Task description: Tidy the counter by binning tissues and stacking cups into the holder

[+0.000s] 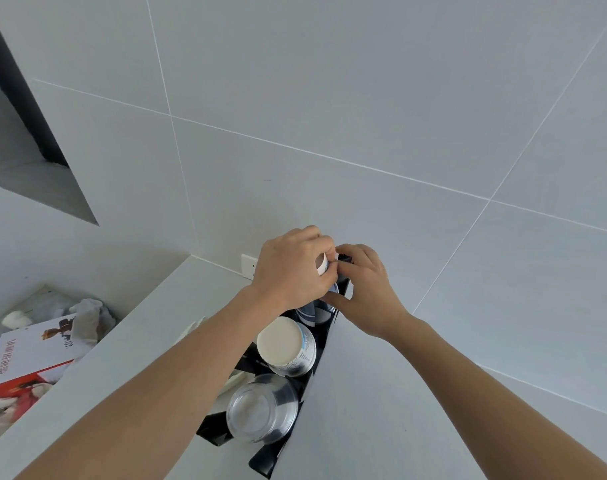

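Your left hand is in the middle of the frame, w/ its fingers curled tight round a small paper cup. You hold it from the top, bottom end up, prob. so it can slide down over the cups already in the far slot of the black cup holder.

Your right hand is just right of it, touching the far end of the holder. Its fingers are bent and close together, pinching at the holder's edge and the dark cup under there. I can't tell which one they really grip. My guess: that hand keeps things steady so the holder won't tip or slide while the cup goes in.

Lower in the frame the holder has more cups, all upside down: a white paper cup stack in the mid slot, and a clear plastic cup in the near slot. Upside down keeps dust out, and they nest well that way.

The holder sits on the pale counter, close to the tiled wall.

At the lower left of the frame is the bin, below the counter's edge. It has white tissues and a red & white box in it. Something white peeks out by your left arm on the counter, but it's too hidden to name.

Cup stacking looks nearly done.
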